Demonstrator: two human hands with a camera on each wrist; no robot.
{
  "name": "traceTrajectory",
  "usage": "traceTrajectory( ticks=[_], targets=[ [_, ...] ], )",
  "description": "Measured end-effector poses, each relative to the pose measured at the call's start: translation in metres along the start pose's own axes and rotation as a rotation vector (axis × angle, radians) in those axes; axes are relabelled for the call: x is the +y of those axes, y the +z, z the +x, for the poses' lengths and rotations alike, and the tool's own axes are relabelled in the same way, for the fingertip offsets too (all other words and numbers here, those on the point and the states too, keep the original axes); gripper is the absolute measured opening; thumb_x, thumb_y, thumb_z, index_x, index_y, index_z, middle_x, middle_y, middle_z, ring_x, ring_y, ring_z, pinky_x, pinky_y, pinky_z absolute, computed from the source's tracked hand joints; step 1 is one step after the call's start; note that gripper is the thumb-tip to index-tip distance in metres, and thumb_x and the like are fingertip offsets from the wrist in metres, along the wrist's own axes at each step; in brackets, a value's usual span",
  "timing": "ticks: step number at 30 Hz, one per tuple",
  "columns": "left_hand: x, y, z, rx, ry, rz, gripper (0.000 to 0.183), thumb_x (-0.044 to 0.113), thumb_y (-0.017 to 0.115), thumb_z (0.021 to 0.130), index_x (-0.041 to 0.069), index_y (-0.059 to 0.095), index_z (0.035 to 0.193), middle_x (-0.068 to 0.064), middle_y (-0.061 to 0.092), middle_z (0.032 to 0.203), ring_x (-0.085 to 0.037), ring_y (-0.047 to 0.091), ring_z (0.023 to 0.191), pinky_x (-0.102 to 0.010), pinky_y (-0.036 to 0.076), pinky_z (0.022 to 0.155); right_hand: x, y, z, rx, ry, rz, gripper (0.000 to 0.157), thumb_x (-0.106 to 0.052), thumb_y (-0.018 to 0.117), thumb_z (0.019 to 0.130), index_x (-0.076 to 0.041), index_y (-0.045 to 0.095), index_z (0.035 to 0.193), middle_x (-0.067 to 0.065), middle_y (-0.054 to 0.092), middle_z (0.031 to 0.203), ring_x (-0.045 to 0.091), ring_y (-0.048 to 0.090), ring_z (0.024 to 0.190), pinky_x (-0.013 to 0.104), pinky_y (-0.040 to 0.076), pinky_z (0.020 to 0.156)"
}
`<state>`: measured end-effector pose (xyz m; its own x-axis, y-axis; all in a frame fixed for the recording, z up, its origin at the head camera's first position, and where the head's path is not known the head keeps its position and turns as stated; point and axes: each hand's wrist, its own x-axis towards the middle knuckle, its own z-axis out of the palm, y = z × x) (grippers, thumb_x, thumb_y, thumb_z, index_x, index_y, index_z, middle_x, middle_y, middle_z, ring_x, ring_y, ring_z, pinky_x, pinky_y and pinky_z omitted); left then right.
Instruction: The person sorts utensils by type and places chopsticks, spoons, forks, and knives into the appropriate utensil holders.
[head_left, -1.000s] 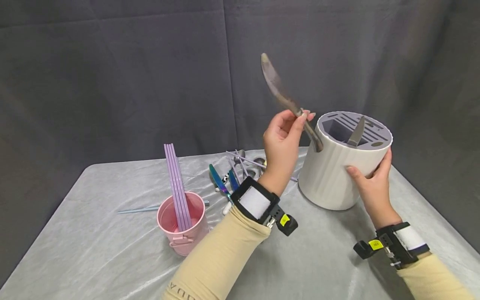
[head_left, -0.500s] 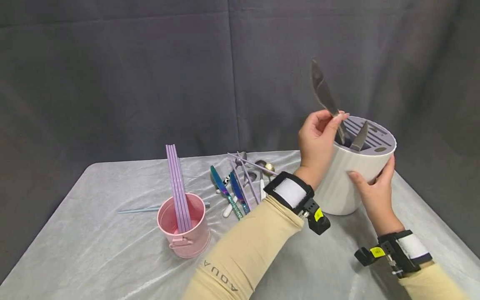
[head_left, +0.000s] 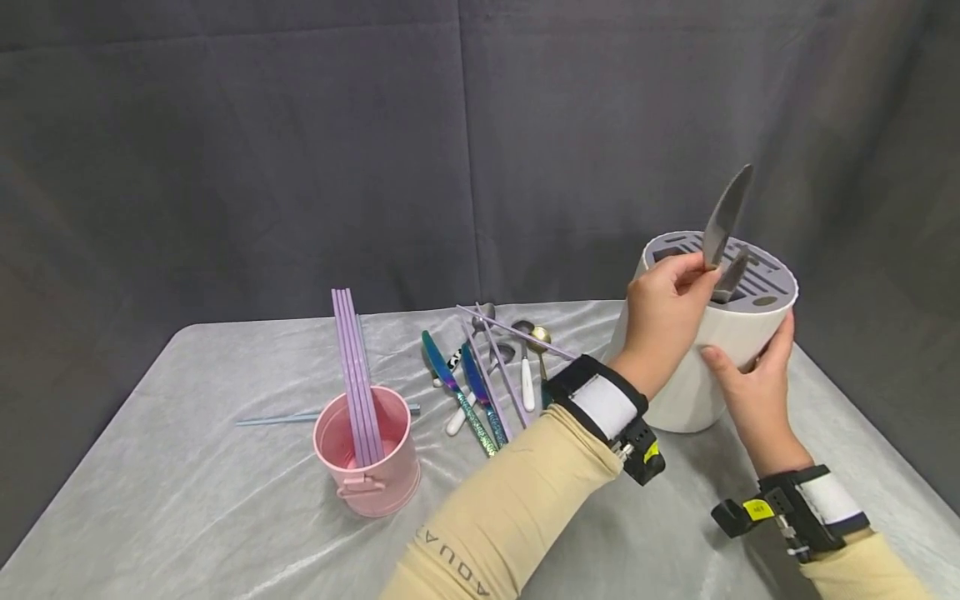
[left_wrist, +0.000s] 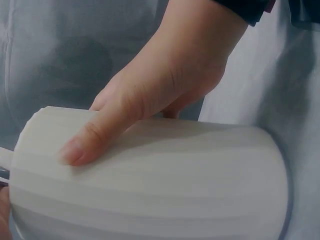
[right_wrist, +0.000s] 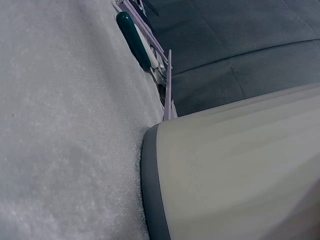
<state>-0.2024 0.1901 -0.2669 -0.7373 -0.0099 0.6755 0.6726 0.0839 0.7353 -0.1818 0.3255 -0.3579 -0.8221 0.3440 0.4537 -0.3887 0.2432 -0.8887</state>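
Observation:
My left hand (head_left: pixel 667 312) pinches a table knife (head_left: pixel 727 212) at the front of the cutlery holder's top. Its silver blade points up; the handle is hidden behind the hand and rim. A second knife's blade (head_left: pixel 735 271) sticks up from the holder just beside it. My right hand (head_left: pixel 753 404) grips the white ribbed cutlery holder (head_left: pixel 686 387) from the right, thumb on the near side. The left wrist view shows this right hand (left_wrist: pixel 155 80) on the holder (left_wrist: pixel 175 175). In the right wrist view the holder (right_wrist: pixel 240 165) fills the lower right.
A pink bucket (head_left: pixel 405 454) with several lilac chopsticks (head_left: pixel 358 375) stands to the left. Behind it lies a pale blue chopstick (head_left: pixel 277 419). Between bucket and holder are iridescent knives (head_left: pixel 457 392), several spoons (head_left: pixel 538 337) and loose lilac chopsticks (head_left: pixel 510 387). Behind hangs a dark curtain (head_left: pixel 300 167).
My left hand has moved right with the knife, from beside the holder to over its top, and the knife has swung more upright and lower. The right hand keeps its grip, almost still.

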Motion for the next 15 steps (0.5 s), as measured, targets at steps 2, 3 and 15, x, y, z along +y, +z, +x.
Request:
traceTrajectory(
  ticks=[2,3,15],
  targets=[
    [0.0019,-0.0006,-0.0001,-0.008,-0.02,-0.003,0.014,-0.001,0.071,0.086,-0.004,0.072,0.099,-0.01,0.073,0.092,-0.003,0.068,0.079,-0.005,0.045,0.07,-0.0011,0.0001,0.0002,-0.004,0.01,-0.001,0.103,-0.027,0.077,0.083,-0.026,0.003,0.155,0.0,0.021,0.154,0.016,0.028,0.133,0.031,0.023,0.109],
    [0.0023,-0.0008,0.0,-0.013,-0.032,-0.013,0.015,-0.001,0.071,0.086,-0.005,0.072,0.1,-0.011,0.073,0.093,-0.003,0.068,0.079,-0.005,0.046,0.07,-0.0015,0.0002,0.0003,-0.006,0.011,0.005,0.103,-0.027,0.077,0.083,-0.026,0.004,0.155,0.0,0.021,0.154,0.017,0.028,0.133,0.031,0.023,0.109],
    [-0.002,-0.0062,-0.0033,-0.036,-0.082,-0.06,0.014,-0.001,0.068,0.088,-0.004,0.071,0.101,-0.011,0.073,0.097,0.002,0.065,0.081,-0.006,0.046,0.073,0.0023,-0.003,0.0041,-0.007,0.054,-0.003,0.098,-0.019,0.073,0.086,-0.028,0.003,0.155,-0.001,0.019,0.155,0.017,0.026,0.133,0.035,0.023,0.11]
  ],
)
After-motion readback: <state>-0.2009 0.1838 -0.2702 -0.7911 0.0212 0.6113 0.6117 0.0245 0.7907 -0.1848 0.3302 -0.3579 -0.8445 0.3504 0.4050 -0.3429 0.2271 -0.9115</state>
